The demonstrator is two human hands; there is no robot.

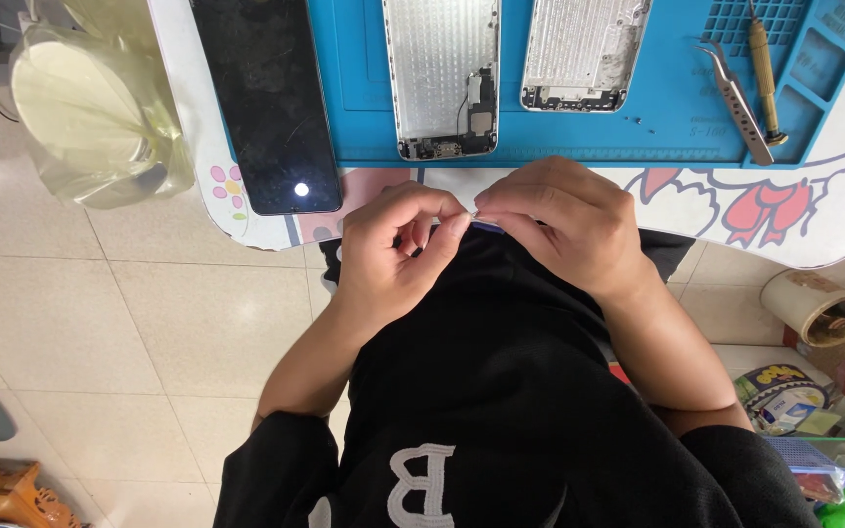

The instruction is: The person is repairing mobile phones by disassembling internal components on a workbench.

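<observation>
Closest in, just black shirt and both forearms coming up toward the near edge of the table (784, 249). Left hand (398, 249) and right hand (559, 225) meeting right at that edge, fingertips (457, 223) pinched tight together on a tiny part (486, 226), thin with a hint of blue showing between the tips. Way too small to say what exactly, and mostly hidden by the fingers. Both hands closed in a fine pinch, nothing else held. Past the hands, on the near edge of the blue mat (657, 108), an opened phone shell (442, 78) lying back-down with a few bits and a cable still sitting at its bottom end. Looks mostly stripped, not rebuilt yet. Just right of that, a second shell (584, 49), emptier by the look of it, with a couple of loose screws (635, 120) beside it on the mat. Left of the mat, a black screen (266, 98) lying flat near the table's left edge, separate from both shells. Toward the far right corner of the mat, tweezers (738, 98) and a screwdriver (765, 78) parked untouched. So, guessing: teardown well along, fiddly small-part stage in hand, reassembly all still to do.
</observation>
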